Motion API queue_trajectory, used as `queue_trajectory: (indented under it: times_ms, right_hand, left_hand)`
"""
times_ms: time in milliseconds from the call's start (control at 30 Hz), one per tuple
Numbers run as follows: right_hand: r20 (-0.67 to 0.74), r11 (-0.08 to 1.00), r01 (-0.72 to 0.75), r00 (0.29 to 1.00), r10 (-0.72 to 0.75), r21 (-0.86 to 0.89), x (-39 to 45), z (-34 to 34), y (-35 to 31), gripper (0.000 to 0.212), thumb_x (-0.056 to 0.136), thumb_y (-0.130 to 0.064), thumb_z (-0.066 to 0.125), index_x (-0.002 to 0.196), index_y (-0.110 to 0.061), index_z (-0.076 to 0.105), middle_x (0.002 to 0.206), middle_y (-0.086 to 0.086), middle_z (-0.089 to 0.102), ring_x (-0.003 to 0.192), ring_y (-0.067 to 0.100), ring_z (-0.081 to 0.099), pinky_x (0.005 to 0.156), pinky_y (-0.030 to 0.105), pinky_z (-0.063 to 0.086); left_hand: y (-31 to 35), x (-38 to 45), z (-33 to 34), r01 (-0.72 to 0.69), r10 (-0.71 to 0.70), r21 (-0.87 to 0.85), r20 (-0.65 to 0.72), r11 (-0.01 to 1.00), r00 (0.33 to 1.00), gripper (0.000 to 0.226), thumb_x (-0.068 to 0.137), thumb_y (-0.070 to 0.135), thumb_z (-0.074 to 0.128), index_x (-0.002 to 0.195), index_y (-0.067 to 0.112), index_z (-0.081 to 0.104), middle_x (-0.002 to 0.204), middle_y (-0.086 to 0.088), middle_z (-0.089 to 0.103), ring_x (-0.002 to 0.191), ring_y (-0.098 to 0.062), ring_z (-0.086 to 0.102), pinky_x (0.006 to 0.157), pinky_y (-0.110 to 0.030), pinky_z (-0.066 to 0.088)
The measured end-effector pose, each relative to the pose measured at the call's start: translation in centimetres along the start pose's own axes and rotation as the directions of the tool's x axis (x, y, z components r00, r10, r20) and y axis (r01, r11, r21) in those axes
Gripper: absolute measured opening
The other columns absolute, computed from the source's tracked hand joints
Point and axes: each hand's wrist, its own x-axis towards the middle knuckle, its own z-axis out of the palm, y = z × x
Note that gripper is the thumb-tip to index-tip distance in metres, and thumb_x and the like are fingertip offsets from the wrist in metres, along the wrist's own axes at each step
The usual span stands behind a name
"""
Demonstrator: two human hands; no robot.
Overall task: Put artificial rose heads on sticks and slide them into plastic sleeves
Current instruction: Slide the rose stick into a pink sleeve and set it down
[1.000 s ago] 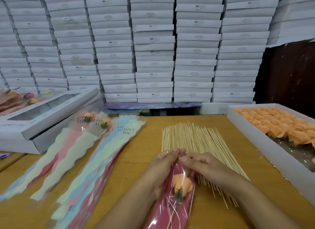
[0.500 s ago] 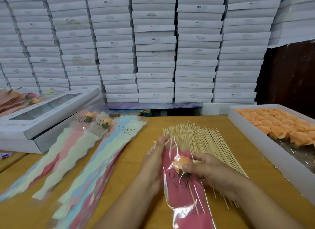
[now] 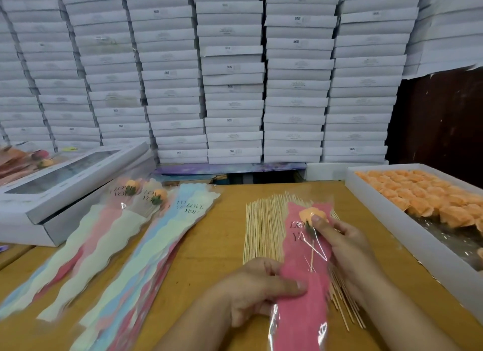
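A pink plastic sleeve (image 3: pixel 303 295) printed "LOVE YOU" lies over the pile of wooden sticks (image 3: pixel 264 233) in front of me. Inside it sits an orange rose head (image 3: pixel 307 214) on a stick. My left hand (image 3: pixel 258 290) pinches the sleeve's lower part, thumb on top. My right hand (image 3: pixel 339 241) holds the sleeve's upper right side, its thumb pressing on the rose through the plastic. Two finished sleeved roses (image 3: pixel 146 196) lie at the left.
A white tray (image 3: pixel 392 209) full of orange rose heads stands at the right. A stack of empty pastel sleeves (image 3: pixel 156 246) lies left of centre. A white windowed box (image 3: pixel 60 183) sits at far left. Stacked white boxes (image 3: pixel 232 76) fill the back.
The rose has moved further up inside the sleeve. My left hand slid down from the sleeve's top to its lower part. My right hand moved up with the rose.
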Motion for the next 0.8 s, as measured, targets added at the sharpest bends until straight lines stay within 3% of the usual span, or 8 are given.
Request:
queue_trajectory:
  times_ms: [100,200,367,433,500,600,667,800]
  right_hand:
    - [-0.013,0.999,0.022,1.000,-0.021,0.041,0.0,0.0,-0.1,0.043,0.071,-0.039,0.078,0.106,-0.015,0.072,0.089,0.009,0.078,0.076,0.025,0.076,0.062,0.032,0.057]
    - [-0.016,0.998,0.019,1.000,-0.018,0.059,0.2,0.0,0.1,0.051,0.067,-0.042,0.079,0.108,-0.013,0.071,0.090,0.010,0.078,0.077,0.026,0.076,0.060,0.030,0.057]
    - [0.189,0.995,-0.077,0.980,0.065,0.060,0.1,0.2,0.3,0.045,0.068,-0.040,0.080,0.103,-0.012,0.076,0.098,0.013,0.077,0.078,0.024,0.075,0.057,0.029,0.057]
    - [0.322,0.994,-0.104,0.941,0.108,-0.030,-0.4,0.4,0.4,0.039,0.067,-0.039,0.082,0.099,-0.017,0.078,0.100,0.013,0.077,0.086,0.026,0.076,0.063,0.030,0.059]
    - [0.350,0.986,-0.091,0.927,0.135,-0.139,-0.8,0.6,0.6,0.032,0.069,-0.038,0.082,0.094,-0.018,0.079,0.095,0.012,0.078,0.079,0.024,0.075,0.062,0.028,0.057]
    - [0.245,0.982,-0.081,0.962,0.121,-0.169,-0.8,0.7,0.8,0.011,0.083,-0.023,0.078,0.083,-0.012,0.078,0.086,0.011,0.077,0.069,0.022,0.073,0.058,0.030,0.054]
    - [0.153,0.991,-0.067,0.985,0.085,-0.117,-0.6,0.6,0.7,0.011,0.088,-0.020,0.073,0.082,-0.012,0.077,0.086,0.010,0.078,0.072,0.022,0.074,0.060,0.032,0.054]
    - [-0.038,1.000,-0.023,0.999,0.023,0.005,0.0,-0.2,0.3,0.012,0.090,-0.021,0.071,0.089,-0.010,0.075,0.084,0.008,0.077,0.073,0.024,0.070,0.070,0.042,0.056]
  left_hand:
    - [0.1,-0.3,0.2,0.025,-0.026,0.038,0.013,0.999,1.000,0.033,0.087,0.013,0.077,0.117,0.001,0.071,0.121,-0.017,0.070,0.102,-0.025,0.071,0.087,-0.034,0.060]
    - [0.1,-0.4,0.5,0.032,-0.032,0.069,-0.007,0.997,0.999,0.030,0.085,0.010,0.077,0.114,0.002,0.073,0.119,-0.015,0.072,0.118,-0.033,0.065,0.106,-0.049,0.048]
    - [0.2,-0.3,0.7,-0.031,0.036,0.047,-0.103,0.998,0.994,0.013,0.086,0.008,0.075,0.089,0.018,0.082,0.107,-0.010,0.077,0.102,-0.024,0.073,0.099,-0.044,0.055]
    - [0.3,-0.3,0.8,-0.065,0.069,0.029,-0.155,0.997,0.985,0.018,0.087,0.008,0.074,0.081,0.022,0.083,0.102,-0.009,0.078,0.095,-0.021,0.074,0.095,-0.041,0.057]
    - [0.2,-0.1,0.8,-0.088,0.091,0.020,-0.183,0.996,0.979,0.021,0.089,0.009,0.072,0.080,0.024,0.083,0.099,-0.008,0.078,0.091,-0.019,0.075,0.092,-0.038,0.059]
    - [0.2,-0.1,0.7,-0.084,0.089,0.035,-0.171,0.996,0.981,0.011,0.088,0.012,0.074,0.097,0.012,0.079,0.104,-0.010,0.077,0.096,-0.022,0.074,0.086,-0.035,0.060]
    - [0.2,-0.2,0.6,-0.057,0.063,0.050,-0.114,0.997,0.992,0.023,0.086,0.012,0.076,0.109,0.007,0.075,0.108,-0.010,0.076,0.098,-0.023,0.074,0.084,-0.034,0.061]
    - [0.2,-0.4,0.7,0.014,-0.015,0.118,0.009,0.993,1.000,0.022,0.081,0.012,0.081,0.103,0.010,0.078,0.107,-0.008,0.076,0.105,-0.024,0.071,0.098,-0.042,0.055]
